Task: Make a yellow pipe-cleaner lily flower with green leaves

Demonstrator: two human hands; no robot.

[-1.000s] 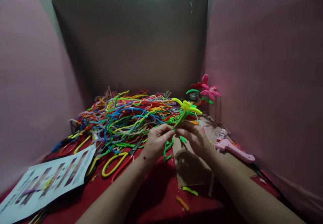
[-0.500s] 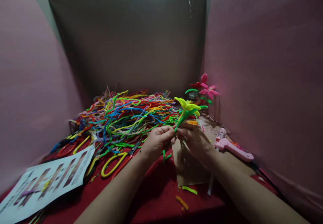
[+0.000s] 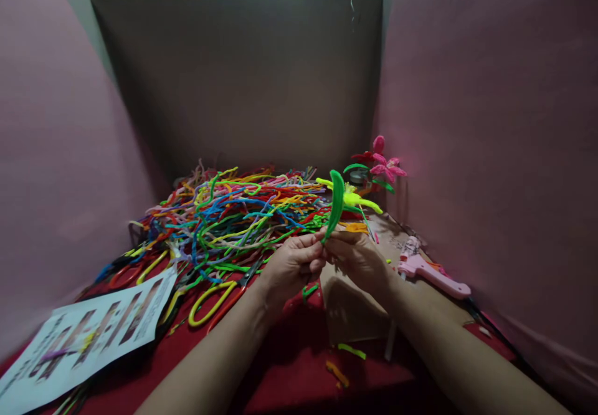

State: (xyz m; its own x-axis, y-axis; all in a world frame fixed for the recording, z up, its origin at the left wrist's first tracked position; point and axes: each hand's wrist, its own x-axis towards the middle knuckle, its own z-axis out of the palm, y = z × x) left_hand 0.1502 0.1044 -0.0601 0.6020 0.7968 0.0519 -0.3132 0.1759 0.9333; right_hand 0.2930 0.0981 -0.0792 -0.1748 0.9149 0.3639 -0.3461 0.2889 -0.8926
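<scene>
Both my hands meet above the red table (image 3: 299, 365) and pinch the green stem of a pipe-cleaner flower (image 3: 343, 198) with yellow petals and a green leaf loop. My left hand (image 3: 292, 264) is closed on the lower stem, and a short green end curls below it. My right hand (image 3: 359, 256) is closed on the stem just under the bloom. The flower stands upright above my fingers.
A large heap of coloured pipe cleaners (image 3: 228, 212) lies behind my left hand. Yellow-handled scissors (image 3: 212, 300) and a printed sheet (image 3: 84, 334) are at left. A pink glue gun (image 3: 432, 275), a cardboard piece (image 3: 352, 315) and pink pipe-cleaner flowers (image 3: 380, 166) are at right. Cardboard walls enclose the table.
The flower has turned in my fingers: the green leaf loop now stands upright in front of the yellow petals. The dangling green stem end below my hands has grown shorter.
</scene>
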